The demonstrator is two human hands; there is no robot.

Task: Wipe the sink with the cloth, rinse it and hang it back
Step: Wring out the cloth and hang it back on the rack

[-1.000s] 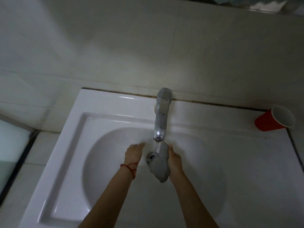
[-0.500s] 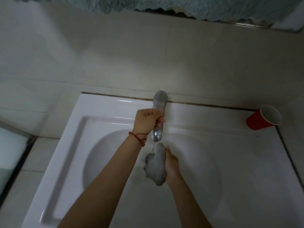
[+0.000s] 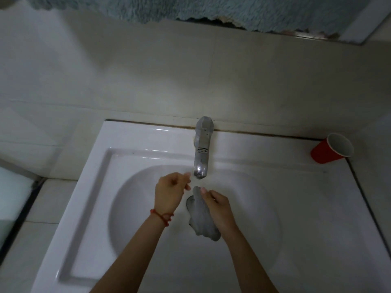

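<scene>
A white sink (image 3: 93,187) fills the lower view, with a chrome tap (image 3: 202,149) at its back edge. My right hand (image 3: 218,208) grips a bunched grey cloth (image 3: 201,214) over the middle of the basin, just below the spout. My left hand (image 3: 170,192) hovers left of the spout with loosely curled fingers and holds nothing. A red string circles my left wrist. No water stream shows under the spout.
A red cup (image 3: 330,149) with a white inside lies tilted on the sink's back right corner. A tiled wall (image 3: 148,70) rises behind the tap. A fluffy pale blue-green fabric (image 3: 232,9) hangs along the top edge.
My left hand went up to the tap lever, then came off it and dropped beside the spout. The water stream onto the cloth is gone. My right hand kept the cloth.
</scene>
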